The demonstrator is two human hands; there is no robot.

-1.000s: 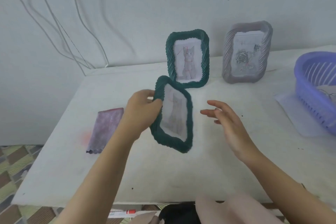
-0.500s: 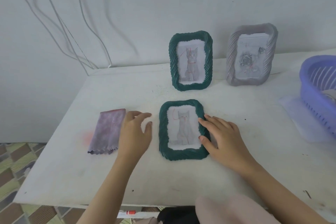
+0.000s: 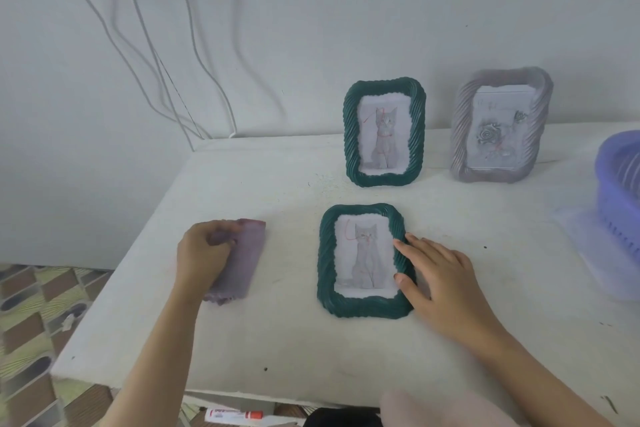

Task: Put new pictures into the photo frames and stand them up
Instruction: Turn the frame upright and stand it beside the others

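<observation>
A green frame with a cat picture lies flat, face up, in the middle of the white table. My right hand rests flat against its right rim, fingers spread. My left hand is closed on a purple cloth lying to the frame's left. At the back, a second green cat frame and a grey frame with a rose picture stand upright near the wall.
A purple plastic basket sits on a clear plastic sheet at the right edge. Cables hang down the wall at the left. A marker lies on the floor below the table's front edge.
The green frame went from held tilted in my left hand to lying flat on the table. My right hand came onto its right rim. My left hand moved left and closed on the purple cloth.
</observation>
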